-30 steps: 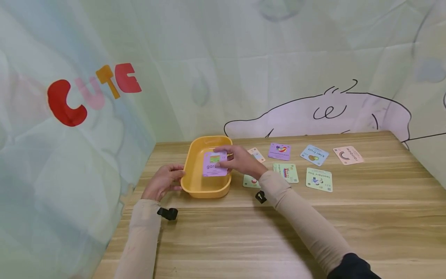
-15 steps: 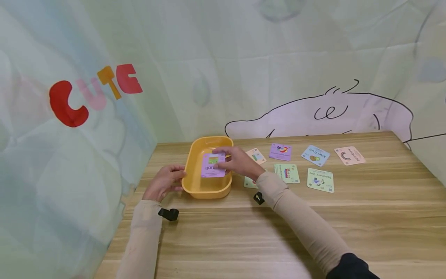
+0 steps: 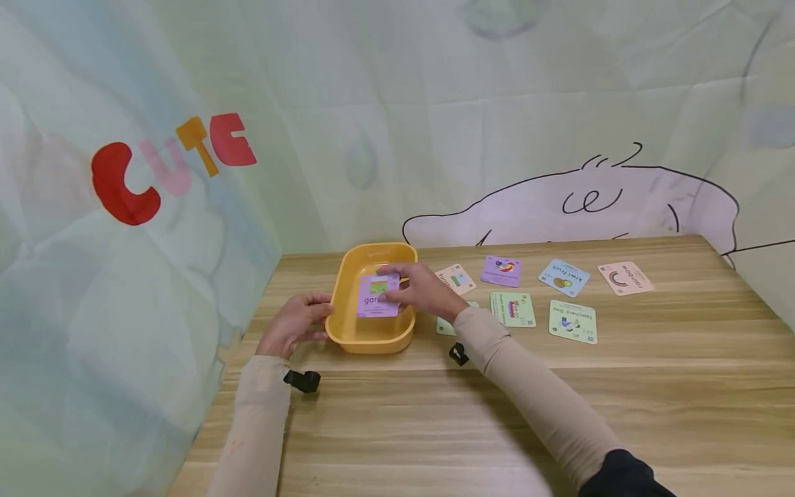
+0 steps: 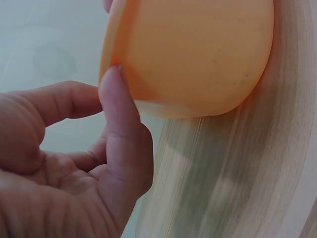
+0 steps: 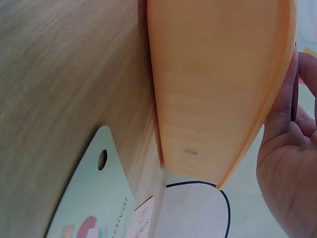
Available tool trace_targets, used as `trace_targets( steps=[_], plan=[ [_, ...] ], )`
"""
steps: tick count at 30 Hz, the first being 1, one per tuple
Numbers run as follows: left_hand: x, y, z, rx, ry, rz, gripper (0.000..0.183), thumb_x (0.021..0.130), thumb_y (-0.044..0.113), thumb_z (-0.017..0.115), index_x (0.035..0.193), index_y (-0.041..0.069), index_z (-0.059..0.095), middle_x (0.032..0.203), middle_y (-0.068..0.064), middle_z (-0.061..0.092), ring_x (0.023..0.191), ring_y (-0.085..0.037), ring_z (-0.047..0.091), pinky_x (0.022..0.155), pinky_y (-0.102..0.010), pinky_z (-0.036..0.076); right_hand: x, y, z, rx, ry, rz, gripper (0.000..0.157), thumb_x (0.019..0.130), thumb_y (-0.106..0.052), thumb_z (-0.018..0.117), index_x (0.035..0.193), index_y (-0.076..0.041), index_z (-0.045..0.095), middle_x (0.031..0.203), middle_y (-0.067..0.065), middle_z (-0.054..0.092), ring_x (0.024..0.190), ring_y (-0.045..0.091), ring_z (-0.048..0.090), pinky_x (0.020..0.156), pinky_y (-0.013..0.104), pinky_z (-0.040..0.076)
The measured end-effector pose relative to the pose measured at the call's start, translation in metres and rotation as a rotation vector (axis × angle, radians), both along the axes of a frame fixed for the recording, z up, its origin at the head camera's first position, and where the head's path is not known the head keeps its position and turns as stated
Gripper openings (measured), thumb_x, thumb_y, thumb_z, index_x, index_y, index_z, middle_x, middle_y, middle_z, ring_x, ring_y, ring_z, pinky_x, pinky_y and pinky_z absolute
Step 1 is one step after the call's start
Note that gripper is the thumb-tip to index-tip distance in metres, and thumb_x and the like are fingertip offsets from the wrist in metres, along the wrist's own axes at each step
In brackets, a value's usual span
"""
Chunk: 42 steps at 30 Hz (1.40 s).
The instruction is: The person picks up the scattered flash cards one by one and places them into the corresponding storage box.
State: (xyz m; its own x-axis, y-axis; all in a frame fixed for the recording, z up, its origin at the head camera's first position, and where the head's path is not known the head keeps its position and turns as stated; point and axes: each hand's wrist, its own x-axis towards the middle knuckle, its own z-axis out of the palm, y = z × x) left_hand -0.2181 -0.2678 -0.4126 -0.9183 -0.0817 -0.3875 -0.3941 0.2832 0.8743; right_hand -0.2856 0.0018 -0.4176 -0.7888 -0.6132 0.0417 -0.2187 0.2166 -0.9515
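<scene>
A yellow plastic tray with deep walls stands on the wooden table, toward its left end. My left hand pinches the tray's left wall; in the left wrist view the thumb presses near the rim and a fingertip meets the wall's other side. Over the tray, my right hand pinches a purple flashcard by its right side. Its picture faces up and fingers cover part of the word, leaving "gar" readable. The right wrist view shows that hand beyond the tray's rim, with the card's dark edge between its fingers.
Right of the tray, several flashcards lie face up in two loose rows, among them a purple one, a blue kiwi fruit card, a pink rainbow card and a green Teachers' Day card. A printed curtain stands behind the table.
My right hand has drifted slightly left and down with the purple flashcard, over the tray. My left hand keeps its hold on the tray wall.
</scene>
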Motion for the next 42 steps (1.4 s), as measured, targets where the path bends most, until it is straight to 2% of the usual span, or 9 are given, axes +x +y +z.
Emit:
trace_targets(
  steps=[17,27,42],
  plan=[
    [-0.002,0.000,-0.003,0.005,0.007,-0.002,0.043,0.103,0.018,0.059,0.141,-0.001,0.050,0.125,-0.015,0.060,0.093,-0.020,0.065,0.072,-0.031,0.061,0.000,-0.004,-0.003,0.015,-0.003,0.009,0.050,0.092,-0.014,0.077,0.139,-0.012,0.060,0.113,0.009,0.065,0.091,0.022,0.068,0.075,0.033,0.062],
    [-0.002,0.000,-0.001,0.003,0.006,-0.001,0.044,0.103,0.018,0.058,0.142,-0.001,0.049,0.131,-0.017,0.057,0.094,-0.019,0.064,0.072,-0.030,0.061,-0.004,-0.006,-0.004,0.038,0.009,0.014,0.051,0.092,-0.013,0.076,0.140,-0.013,0.060,0.112,0.009,0.065,0.092,0.022,0.067,0.075,0.033,0.062],
    [-0.002,-0.001,0.000,0.009,0.009,-0.008,0.044,0.103,0.017,0.058,0.142,-0.001,0.049,0.134,-0.019,0.056,0.092,-0.020,0.065,0.071,-0.031,0.062,-0.009,-0.014,0.001,0.114,0.074,0.003,0.052,0.091,-0.013,0.077,0.140,-0.009,0.060,0.110,0.007,0.066,0.094,0.020,0.065,0.076,0.028,0.060]
  ],
)
